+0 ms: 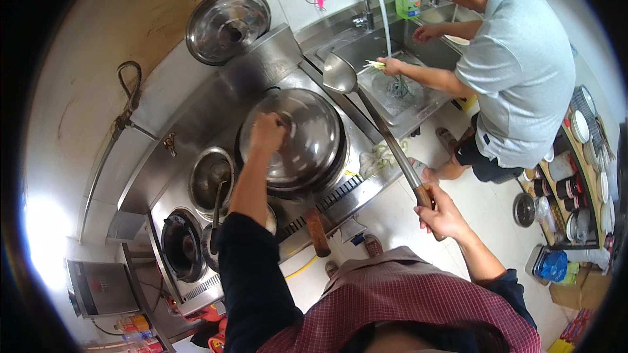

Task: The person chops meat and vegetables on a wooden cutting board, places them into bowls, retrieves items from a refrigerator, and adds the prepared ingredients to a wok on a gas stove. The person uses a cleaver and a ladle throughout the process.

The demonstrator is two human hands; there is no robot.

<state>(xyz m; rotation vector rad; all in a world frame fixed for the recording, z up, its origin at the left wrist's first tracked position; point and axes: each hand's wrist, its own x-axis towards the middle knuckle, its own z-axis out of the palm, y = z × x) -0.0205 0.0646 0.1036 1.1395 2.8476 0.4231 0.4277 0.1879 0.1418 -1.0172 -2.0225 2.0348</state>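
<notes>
My left hand (267,133) grips the knob of a domed metal lid (310,137), which covers a wok on the stove. The wok's wooden handle (317,232) points toward me. In my right hand (444,213) is the wooden end of a long-handled metal wok ladle (340,73); its bowl is raised near the sink's left edge. Left of the wok, a metal bowl (195,182) has another ladle's handle (216,211) across it. What lies under the lid is hidden.
A co-worker (520,68) stands at the right, holding green stalks (374,64) at the steel sink (417,120) beneath running water. A bare burner (184,245) is at the left. A second lid (228,27) leans on the wall. Shelves (588,196) hold dishes and jars.
</notes>
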